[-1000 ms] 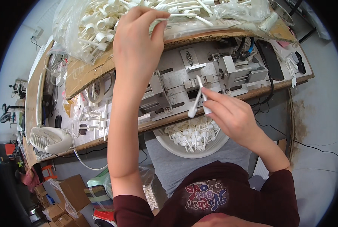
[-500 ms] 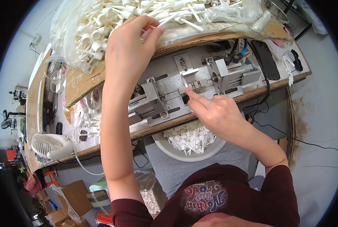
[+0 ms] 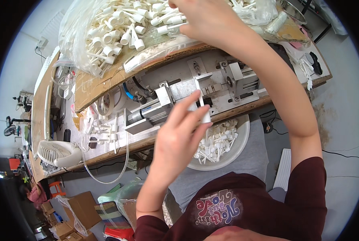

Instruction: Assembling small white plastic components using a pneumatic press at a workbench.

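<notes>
white desk fan (image 3: 59, 152), cardboard boxes (image 3: 77, 211), clear tubing (image 3: 107, 176)

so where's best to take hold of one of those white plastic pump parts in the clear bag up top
Probably by the wide cap end, from above through the open top of the clear plastic bag. On each white plastic pump part the cap is the thick, blunt end, while the thin tube tangles with its neighbours in the loose heap.

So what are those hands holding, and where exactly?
Left hand pinches a white plastic part by its thicker base, thin stem up. Right hand touches the bagged white parts; grip unclear.
</notes>
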`<state>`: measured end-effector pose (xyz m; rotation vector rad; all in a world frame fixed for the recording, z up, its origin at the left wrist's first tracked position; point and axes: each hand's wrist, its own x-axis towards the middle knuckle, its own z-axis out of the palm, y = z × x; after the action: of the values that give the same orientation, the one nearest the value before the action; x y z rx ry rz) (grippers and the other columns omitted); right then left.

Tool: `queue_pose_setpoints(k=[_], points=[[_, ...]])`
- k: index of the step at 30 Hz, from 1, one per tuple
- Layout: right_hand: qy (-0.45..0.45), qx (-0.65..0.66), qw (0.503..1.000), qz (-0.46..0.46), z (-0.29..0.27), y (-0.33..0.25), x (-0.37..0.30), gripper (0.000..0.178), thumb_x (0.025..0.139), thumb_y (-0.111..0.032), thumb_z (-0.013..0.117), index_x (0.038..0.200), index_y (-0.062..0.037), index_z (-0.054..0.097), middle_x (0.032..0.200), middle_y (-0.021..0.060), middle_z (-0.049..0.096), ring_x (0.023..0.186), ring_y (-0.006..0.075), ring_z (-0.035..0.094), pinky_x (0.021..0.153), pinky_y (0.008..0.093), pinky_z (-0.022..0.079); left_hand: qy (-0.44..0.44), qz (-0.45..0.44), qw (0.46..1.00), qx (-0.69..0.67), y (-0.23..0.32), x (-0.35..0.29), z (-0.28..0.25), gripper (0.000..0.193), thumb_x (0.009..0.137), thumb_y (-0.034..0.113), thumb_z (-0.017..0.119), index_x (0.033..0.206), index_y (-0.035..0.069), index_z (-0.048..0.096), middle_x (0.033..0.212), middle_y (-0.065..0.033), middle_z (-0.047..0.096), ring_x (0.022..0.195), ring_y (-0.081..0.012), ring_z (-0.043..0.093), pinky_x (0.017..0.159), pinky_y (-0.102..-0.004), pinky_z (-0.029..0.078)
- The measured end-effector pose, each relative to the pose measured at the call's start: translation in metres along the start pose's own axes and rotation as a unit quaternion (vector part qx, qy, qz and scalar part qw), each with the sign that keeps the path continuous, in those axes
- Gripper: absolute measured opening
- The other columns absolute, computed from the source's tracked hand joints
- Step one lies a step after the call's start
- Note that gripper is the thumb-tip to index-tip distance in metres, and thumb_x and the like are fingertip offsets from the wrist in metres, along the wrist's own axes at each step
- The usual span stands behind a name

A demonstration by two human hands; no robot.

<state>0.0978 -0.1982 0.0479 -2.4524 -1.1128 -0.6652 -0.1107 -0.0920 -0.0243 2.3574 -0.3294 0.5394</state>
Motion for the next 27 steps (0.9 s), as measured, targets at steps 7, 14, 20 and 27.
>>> queue_pose_setpoints(k=[7, 14, 20, 27], points=[[-0.119, -0.049, 0.991, 0.032, 0.028, 0.008, 0.035, 0.026, 0.083, -0.008, 0.064, 0.107, 0.0025, 0.064, 0.101, 0.0242, 0.07, 0.095, 0.04, 0.069, 0.079, 0.0489, 0.056, 0.014, 0.042, 0.985, 0.165, -0.013, -0.016, 0.046, 0.028, 0.077, 0.012, 0.08, 0.104, 0.006, 0.074, 0.124, -0.0069, 0.071, 0.06, -0.0204, 0.064, 0.059, -0.0301, 0.053], [-0.014, -0.046, 0.997, -0.057, 0.008, 0.012, 0.018, 0.021, 0.079, -0.013, 0.071, 0.09, 0.0042, 0.069, 0.094, 0.0253, 0.07, 0.09, 0.0409, 0.069, 0.079, 0.0466, 0.055, -0.003, 0.019, 0.986, 0.167, -0.018, -0.01, 0.045, 0.029, 0.076, 0.014, 0.081, 0.103, 0.008, 0.076, 0.125, -0.003, 0.071, 0.058, -0.0198, 0.063, 0.059, -0.0298, 0.053], [0.022, 0.237, 0.963, 0.128, -0.042, 0.02, 0.009, 0.03, 0.079, -0.021, 0.08, 0.09, 0.0049, 0.069, 0.076, 0.0193, 0.069, 0.078, 0.0346, 0.069, 0.073, 0.0422, 0.053, -0.004, 0.019, 0.988, 0.152, -0.02, -0.01, 0.044, 0.031, 0.075, 0.015, 0.083, 0.104, 0.007, 0.076, 0.124, -0.0047, 0.071, 0.06, -0.0183, 0.065, 0.06, -0.0285, 0.053], [0.015, 0.602, 0.779, 0.176, -0.028, 0.028, -0.059, 0.021, 0.091, -0.019, 0.073, 0.101, -0.0005, 0.07, 0.09, 0.0049, 0.071, 0.057, 0.0059, 0.057, 0.05, 0.0207, 0.047, 0.149, -0.083, 0.966, -0.194, -0.017, 0.006, 0.021, 0.057, 0.075, 0.008, 0.087, 0.128, 0.0, 0.065, 0.132, -0.0157, 0.063, 0.09, -0.0166, 0.071, 0.072, -0.0284, 0.062]])
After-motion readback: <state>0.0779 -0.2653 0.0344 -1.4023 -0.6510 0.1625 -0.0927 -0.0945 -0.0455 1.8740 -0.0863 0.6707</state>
